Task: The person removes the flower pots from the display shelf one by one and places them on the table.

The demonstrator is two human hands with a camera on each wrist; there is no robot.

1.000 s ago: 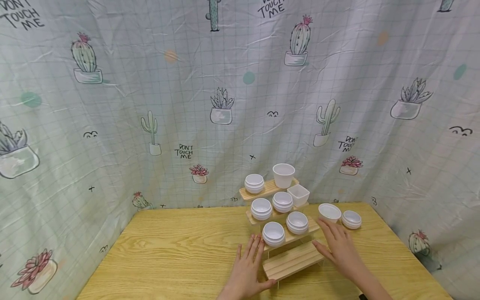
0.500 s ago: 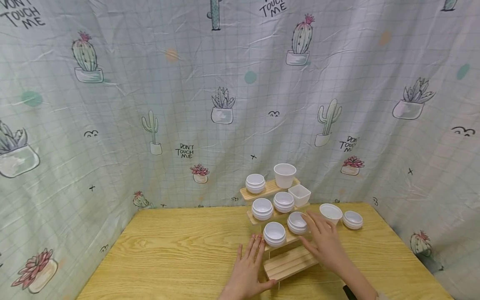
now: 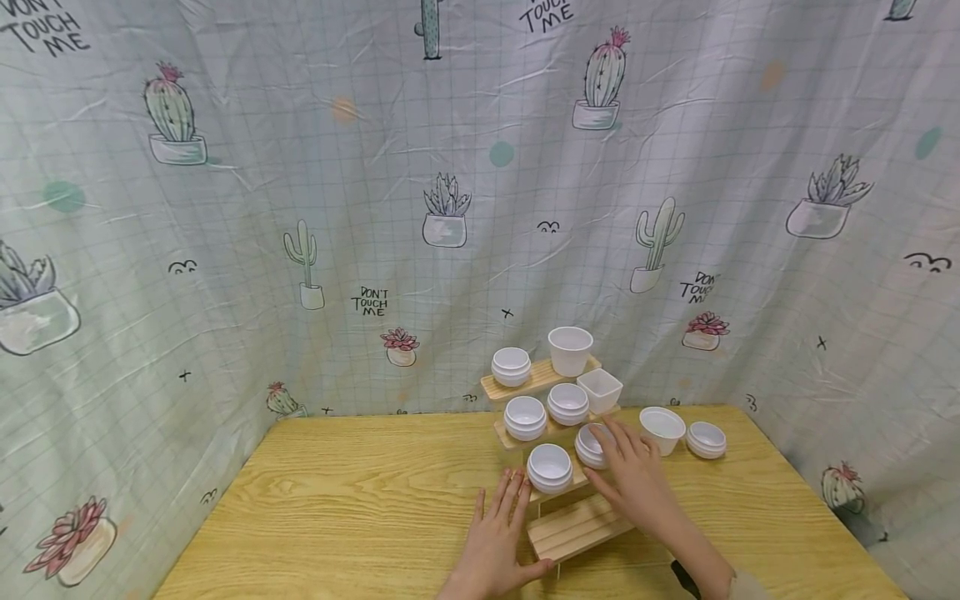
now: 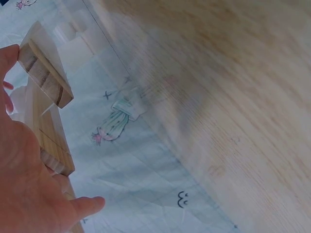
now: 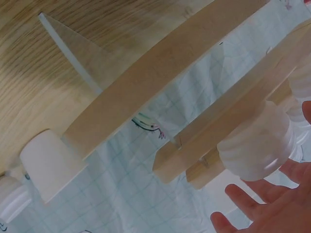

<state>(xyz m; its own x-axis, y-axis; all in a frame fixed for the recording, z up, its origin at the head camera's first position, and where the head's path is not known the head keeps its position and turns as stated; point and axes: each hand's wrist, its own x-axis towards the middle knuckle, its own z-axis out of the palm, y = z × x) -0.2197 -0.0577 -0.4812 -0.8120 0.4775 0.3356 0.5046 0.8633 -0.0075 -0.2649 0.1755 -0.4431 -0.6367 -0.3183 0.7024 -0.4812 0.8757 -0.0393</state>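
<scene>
A tiered wooden stand (image 3: pixel 573 533) with clear supports carries several white pots. At its left side my left hand (image 3: pixel 491 533) rests with straight fingers by the third shelf and thumb at the lowest shelf's end. In the left wrist view, that thumb tip touches the end of a wooden board (image 4: pixel 46 80). My right hand (image 3: pixel 637 479) holds a round white pot (image 3: pixel 589 447) on the third shelf between thumb and fingers. The right wrist view shows the fingers around the pot (image 5: pixel 257 145). Left of it on the same shelf stands another round pot (image 3: pixel 550 468).
Higher shelves hold round pots (image 3: pixel 525 418), a square pot (image 3: pixel 599 390) and a taller tapered pot (image 3: pixel 570 352). Right of the stand, a tapered pot (image 3: pixel 662 427) and a round pot (image 3: pixel 706 440) stand on the wooden table (image 3: pixel 360 500). A cactus-print curtain (image 3: pixel 480 275) hangs behind.
My right hand has moved left, from beside the stand to the right-hand round pot on the third shelf, and has taken hold of it. The left hand stays in place.
</scene>
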